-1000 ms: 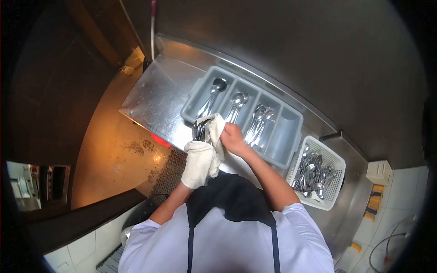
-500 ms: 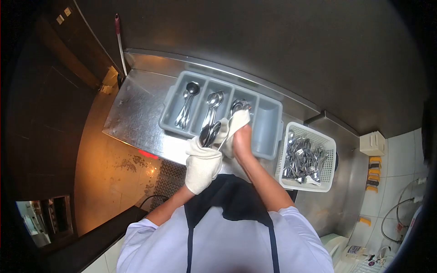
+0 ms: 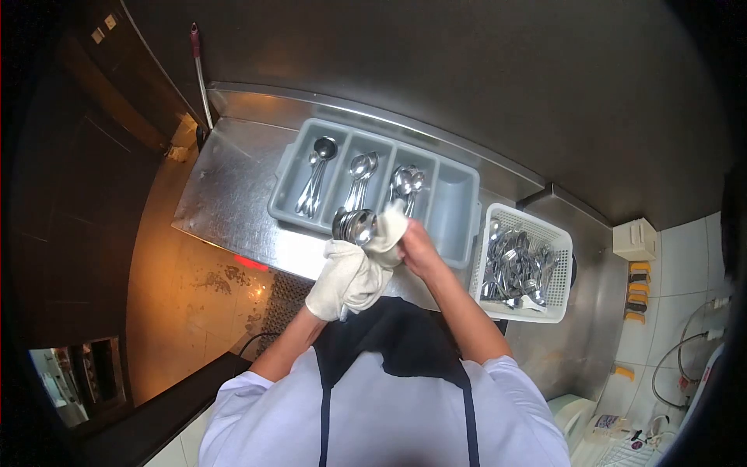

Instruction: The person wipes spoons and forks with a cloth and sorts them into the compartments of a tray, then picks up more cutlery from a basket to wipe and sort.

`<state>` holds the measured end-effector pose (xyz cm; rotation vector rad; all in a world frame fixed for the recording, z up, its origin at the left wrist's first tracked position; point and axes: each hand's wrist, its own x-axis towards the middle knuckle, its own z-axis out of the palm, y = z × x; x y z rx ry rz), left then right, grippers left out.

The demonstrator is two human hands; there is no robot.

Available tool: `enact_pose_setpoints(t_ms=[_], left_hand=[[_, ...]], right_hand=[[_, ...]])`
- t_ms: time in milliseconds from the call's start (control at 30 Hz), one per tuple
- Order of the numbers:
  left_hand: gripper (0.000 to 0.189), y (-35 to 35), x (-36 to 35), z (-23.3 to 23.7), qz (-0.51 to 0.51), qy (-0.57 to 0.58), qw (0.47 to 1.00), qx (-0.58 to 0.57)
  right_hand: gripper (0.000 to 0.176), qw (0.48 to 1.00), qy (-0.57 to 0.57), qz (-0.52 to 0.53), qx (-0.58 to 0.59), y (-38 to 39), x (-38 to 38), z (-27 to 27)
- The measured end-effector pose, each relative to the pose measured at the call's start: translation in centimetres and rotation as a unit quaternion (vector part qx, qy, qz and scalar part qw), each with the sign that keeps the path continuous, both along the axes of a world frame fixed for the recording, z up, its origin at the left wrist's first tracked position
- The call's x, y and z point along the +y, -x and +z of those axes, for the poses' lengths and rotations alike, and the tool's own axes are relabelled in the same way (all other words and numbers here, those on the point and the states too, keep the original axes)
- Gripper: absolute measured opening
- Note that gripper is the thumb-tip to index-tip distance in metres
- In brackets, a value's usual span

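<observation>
My left hand, covered in white cloth, is closed around a bunch of spoons with their bowls pointing away from me. My bare right hand grips part of the white cloth right beside the bunch; whether a spoon is inside that cloth is hidden. Just beyond both hands sits a grey cutlery tray with four long compartments. A ladle and smaller spoons lie in its leftmost compartment. Spoons fill part of the second, and more spoons rest in the third.
A white perforated basket full of mixed cutlery stands right of the tray. Both are on a steel counter against a dark wall. A red-handled stick leans at the far left corner. A white box is at the right.
My right hand, with the cloth, has drawn back from over the third compartment towards my left hand. The spoons in that compartment show more fully. My left hand has turned the bunch slightly.
</observation>
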<state>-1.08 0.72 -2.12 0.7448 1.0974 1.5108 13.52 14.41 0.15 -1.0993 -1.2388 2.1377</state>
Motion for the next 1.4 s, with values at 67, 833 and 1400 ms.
enact_pose_setpoints(t_ms=[67, 833, 1400], left_hand=[[0.015, -0.5, -0.3, 2.1, -0.040, 0.105, 0.976, -0.185], [0.014, 2.2, -2.3, 5.3, 0.073, -0.085, 0.695, 0.710], [0.025, 1.7, -1.4, 0.6, 0.061, 0.134, 0.980, -0.136]], right_hand=[[0.024, 0.990, -0.093, 0.094, -0.052, 0.9, -1.0, 1.0], [0.026, 0.962, -0.189, -0.109, -0.161, 5.7, -2.6, -1.6], [0.031, 0.967, -0.224, 0.120, -0.015, 7.0, -2.2, 0.6]])
